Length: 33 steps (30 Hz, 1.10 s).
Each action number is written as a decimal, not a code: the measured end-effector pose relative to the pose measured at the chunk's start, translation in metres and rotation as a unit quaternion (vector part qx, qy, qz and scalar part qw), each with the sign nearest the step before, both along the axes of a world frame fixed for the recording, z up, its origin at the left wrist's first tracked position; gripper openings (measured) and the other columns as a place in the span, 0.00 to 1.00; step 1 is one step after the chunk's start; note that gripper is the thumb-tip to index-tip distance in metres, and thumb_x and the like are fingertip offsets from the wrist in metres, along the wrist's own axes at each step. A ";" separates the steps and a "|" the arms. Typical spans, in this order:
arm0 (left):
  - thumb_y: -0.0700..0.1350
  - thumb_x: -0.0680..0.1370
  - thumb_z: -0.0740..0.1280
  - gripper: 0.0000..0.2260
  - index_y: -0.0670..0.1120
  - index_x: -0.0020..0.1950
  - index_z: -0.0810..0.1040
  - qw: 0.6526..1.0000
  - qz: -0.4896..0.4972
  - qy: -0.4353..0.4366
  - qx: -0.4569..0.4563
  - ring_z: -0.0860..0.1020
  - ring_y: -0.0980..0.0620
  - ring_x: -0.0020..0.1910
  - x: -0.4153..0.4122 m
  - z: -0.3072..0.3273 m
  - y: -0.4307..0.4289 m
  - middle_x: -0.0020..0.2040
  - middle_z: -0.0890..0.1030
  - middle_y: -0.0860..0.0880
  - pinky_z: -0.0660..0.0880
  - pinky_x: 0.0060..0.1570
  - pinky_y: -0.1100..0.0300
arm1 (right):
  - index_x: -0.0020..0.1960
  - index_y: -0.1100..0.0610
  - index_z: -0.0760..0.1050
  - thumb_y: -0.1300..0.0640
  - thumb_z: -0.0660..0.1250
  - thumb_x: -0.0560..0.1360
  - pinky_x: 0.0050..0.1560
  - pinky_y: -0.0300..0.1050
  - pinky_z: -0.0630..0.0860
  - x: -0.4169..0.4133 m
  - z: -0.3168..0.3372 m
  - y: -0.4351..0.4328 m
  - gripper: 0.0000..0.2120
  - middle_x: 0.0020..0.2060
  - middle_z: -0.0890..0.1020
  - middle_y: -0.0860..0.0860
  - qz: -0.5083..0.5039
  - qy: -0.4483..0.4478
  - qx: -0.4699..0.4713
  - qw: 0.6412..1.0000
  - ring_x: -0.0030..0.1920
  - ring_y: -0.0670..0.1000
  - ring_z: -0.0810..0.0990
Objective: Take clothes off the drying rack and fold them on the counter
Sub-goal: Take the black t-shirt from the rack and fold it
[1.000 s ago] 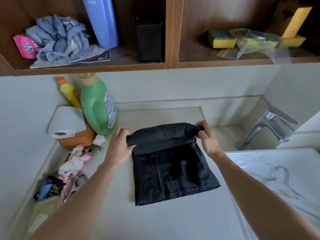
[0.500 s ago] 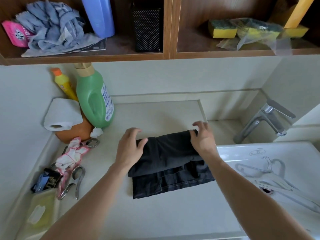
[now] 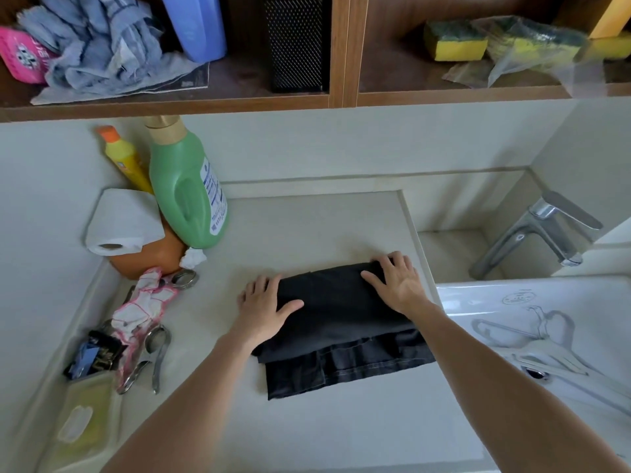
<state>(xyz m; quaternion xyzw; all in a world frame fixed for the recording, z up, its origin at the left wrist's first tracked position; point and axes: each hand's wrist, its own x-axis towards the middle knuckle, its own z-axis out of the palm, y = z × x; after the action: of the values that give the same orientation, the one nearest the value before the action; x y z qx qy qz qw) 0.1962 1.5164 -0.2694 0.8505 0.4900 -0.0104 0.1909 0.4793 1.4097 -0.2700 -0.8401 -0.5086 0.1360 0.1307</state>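
Fingers [image 3: 261, 285] kept straight, nothing gripped: left hand [image 3: 264, 307] and right hand [image 3: 397, 286] pressed flat on cloth [image 3: 341, 322], left of sink [image 3: 495, 302], likely to set fold.

Folded black garment [image 3: 341, 322] on counter [image 3: 307, 421]
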 end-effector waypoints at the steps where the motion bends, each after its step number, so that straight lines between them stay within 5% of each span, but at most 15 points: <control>1: 0.68 0.78 0.58 0.31 0.53 0.76 0.63 1.000 0.005 -0.010 -0.004 0.65 0.45 0.69 -0.003 0.000 0.002 0.68 0.67 0.48 0.60 0.70 0.47 | 0.68 0.50 0.71 0.36 0.57 0.79 0.69 0.50 0.64 0.002 0.002 0.002 0.25 0.61 0.71 0.53 0.000 0.018 0.001 1.000 0.65 0.56 0.68; 6: 0.61 0.81 0.61 0.21 0.48 0.65 0.74 0.999 -0.007 -0.052 -0.013 0.73 0.48 0.62 0.000 0.004 0.010 0.58 0.75 0.50 0.65 0.63 0.50 | 0.52 0.58 0.82 0.50 0.68 0.78 0.52 0.49 0.75 0.005 0.006 0.008 0.11 0.46 0.73 0.53 -0.052 0.085 0.110 0.989 0.46 0.56 0.76; 12: 0.52 0.75 0.74 0.10 0.48 0.51 0.80 0.977 0.011 -0.101 -0.189 0.81 0.50 0.46 -0.005 0.032 0.031 0.45 0.83 0.51 0.77 0.49 0.55 | 0.52 0.54 0.80 0.48 0.69 0.78 0.52 0.46 0.74 0.009 0.008 0.006 0.10 0.50 0.76 0.51 -0.070 0.115 0.091 0.987 0.52 0.54 0.76; 16: 0.49 0.73 0.76 0.10 0.50 0.50 0.79 0.981 0.013 -0.103 -0.164 0.80 0.53 0.39 -0.004 0.047 0.042 0.45 0.83 0.51 0.74 0.41 0.58 | 0.56 0.49 0.73 0.47 0.73 0.74 0.45 0.42 0.73 0.019 0.028 0.006 0.15 0.50 0.79 0.47 -0.027 0.237 0.025 0.971 0.51 0.51 0.78; 18: 0.47 0.72 0.77 0.11 0.52 0.52 0.79 0.982 0.030 -0.134 -0.130 0.80 0.55 0.42 -0.002 0.052 0.042 0.47 0.83 0.53 0.72 0.43 0.60 | 0.61 0.44 0.72 0.44 0.76 0.71 0.44 0.39 0.71 0.024 0.037 0.005 0.22 0.51 0.79 0.46 -0.011 0.252 -0.021 0.967 0.52 0.49 0.78; 20: 0.47 0.70 0.78 0.12 0.54 0.50 0.80 0.979 0.045 -0.169 -0.102 0.80 0.55 0.45 -0.005 0.055 0.040 0.47 0.83 0.55 0.72 0.45 0.61 | 0.56 0.43 0.77 0.46 0.78 0.68 0.47 0.40 0.74 0.028 0.039 0.003 0.19 0.49 0.81 0.44 -0.001 0.264 -0.023 0.964 0.52 0.48 0.79; 23: 0.46 0.69 0.79 0.11 0.53 0.47 0.80 0.973 0.047 -0.219 -0.055 0.80 0.55 0.45 -0.010 0.060 0.033 0.44 0.83 0.56 0.72 0.46 0.63 | 0.46 0.46 0.81 0.54 0.78 0.69 0.52 0.40 0.75 0.025 0.049 -0.003 0.08 0.45 0.83 0.43 0.010 0.259 0.067 0.963 0.50 0.48 0.81; 26: 0.44 0.70 0.79 0.11 0.53 0.46 0.80 0.963 0.038 -0.268 -0.006 0.79 0.59 0.45 -0.013 0.077 0.025 0.44 0.82 0.59 0.70 0.46 0.71 | 0.46 0.46 0.80 0.58 0.76 0.70 0.55 0.40 0.74 0.019 0.067 -0.008 0.10 0.47 0.83 0.46 0.017 0.252 0.188 0.949 0.51 0.47 0.80; 30: 0.47 0.73 0.76 0.05 0.53 0.43 0.81 0.953 0.017 -0.302 -0.008 0.80 0.63 0.45 -0.022 0.101 0.005 0.43 0.84 0.58 0.71 0.47 0.71 | 0.42 0.49 0.81 0.55 0.72 0.76 0.49 0.33 0.72 0.005 0.094 -0.028 0.04 0.42 0.83 0.47 0.011 0.266 0.275 0.924 0.45 0.44 0.80; 33: 0.61 0.77 0.67 0.18 0.49 0.38 0.83 0.943 0.009 -0.301 -0.139 0.83 0.56 0.45 -0.038 0.103 -0.011 0.42 0.86 0.53 0.75 0.54 0.58 | 0.41 0.56 0.84 0.41 0.58 0.82 0.42 0.38 0.74 0.002 0.103 -0.049 0.24 0.32 0.82 0.53 -0.005 0.347 0.192 0.918 0.35 0.48 0.78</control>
<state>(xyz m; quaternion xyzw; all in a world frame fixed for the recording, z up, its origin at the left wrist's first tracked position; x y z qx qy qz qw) 0.1586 1.5055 -0.1664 0.7742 0.4111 0.1801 0.4463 0.4817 1.3611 -0.1674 -0.7015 -0.4430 0.3182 0.4587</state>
